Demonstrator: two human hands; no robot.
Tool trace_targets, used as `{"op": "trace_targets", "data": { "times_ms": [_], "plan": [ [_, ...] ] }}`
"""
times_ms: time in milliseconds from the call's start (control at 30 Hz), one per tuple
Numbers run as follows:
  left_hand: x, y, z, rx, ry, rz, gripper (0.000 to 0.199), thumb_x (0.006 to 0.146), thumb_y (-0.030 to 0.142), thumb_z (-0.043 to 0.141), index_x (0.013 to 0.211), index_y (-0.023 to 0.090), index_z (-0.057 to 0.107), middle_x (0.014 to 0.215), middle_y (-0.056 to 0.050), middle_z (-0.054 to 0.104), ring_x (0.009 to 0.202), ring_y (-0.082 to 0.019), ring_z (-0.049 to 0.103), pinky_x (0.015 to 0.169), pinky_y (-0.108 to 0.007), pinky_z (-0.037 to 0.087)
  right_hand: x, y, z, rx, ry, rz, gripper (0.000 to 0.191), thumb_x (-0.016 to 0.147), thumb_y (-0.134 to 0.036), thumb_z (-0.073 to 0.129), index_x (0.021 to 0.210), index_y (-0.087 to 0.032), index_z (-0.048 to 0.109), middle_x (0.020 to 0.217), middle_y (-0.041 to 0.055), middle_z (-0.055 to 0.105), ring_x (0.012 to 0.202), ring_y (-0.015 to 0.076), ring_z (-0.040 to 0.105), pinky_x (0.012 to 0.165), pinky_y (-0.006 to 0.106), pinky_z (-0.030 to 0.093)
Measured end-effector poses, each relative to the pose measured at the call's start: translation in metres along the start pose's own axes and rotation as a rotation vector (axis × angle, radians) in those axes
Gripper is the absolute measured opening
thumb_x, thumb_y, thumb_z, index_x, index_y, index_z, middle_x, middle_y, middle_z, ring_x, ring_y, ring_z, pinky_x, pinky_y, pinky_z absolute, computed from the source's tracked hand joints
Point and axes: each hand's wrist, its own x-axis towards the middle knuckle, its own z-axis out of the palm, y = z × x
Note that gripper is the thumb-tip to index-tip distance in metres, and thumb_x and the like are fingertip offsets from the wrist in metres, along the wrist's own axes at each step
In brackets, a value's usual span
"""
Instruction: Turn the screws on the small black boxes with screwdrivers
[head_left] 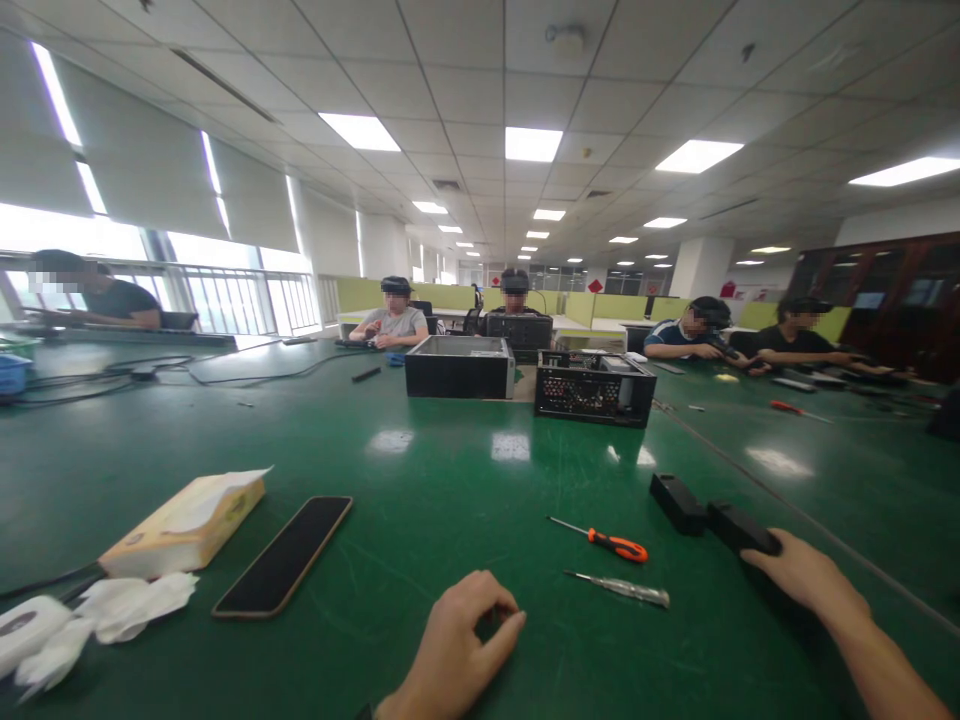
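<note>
My left hand [465, 645] rests over the green table [420, 560], its fingers curled round toward the thumb and nothing visible in them. To the right, my right hand [814, 580] grips the near end of a black block-like piece [739, 527]. A second black block [679, 503], with an open recess in its end, lies just beyond it, close to or touching it. Between my hands are an orange-and-black screwdriver [607, 542] and, nearer me, a slim screwdriver with a clear handle [622, 588].
A phone [285, 560], a tissue pack [187, 525] and crumpled tissues [127, 605] lie at the left. Two computer cases [459, 372] [592, 395] stand farther back. Cables [247, 378] cross the far left. Several people [397, 322] sit around the table; another screwdriver [787, 407] lies far right.
</note>
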Motion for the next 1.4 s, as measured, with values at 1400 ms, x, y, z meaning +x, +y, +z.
{"op": "trace_targets", "data": {
  "times_ms": [1400],
  "plan": [
    [0.006,0.002,-0.004,0.052,-0.123,0.078,0.033,0.080,0.045,0.076,0.100,0.020,0.071,0.095,-0.008,0.069,0.089,-0.027,0.059,0.079,-0.037,0.047,-0.187,-0.206,-0.020,0.709,-0.787,-0.754,0.041,0.076,-0.049,0.067,0.106,-0.021,0.067,0.100,0.0065,0.067,0.093,0.0265,0.059,0.086,0.039,0.043]
  ]
}}
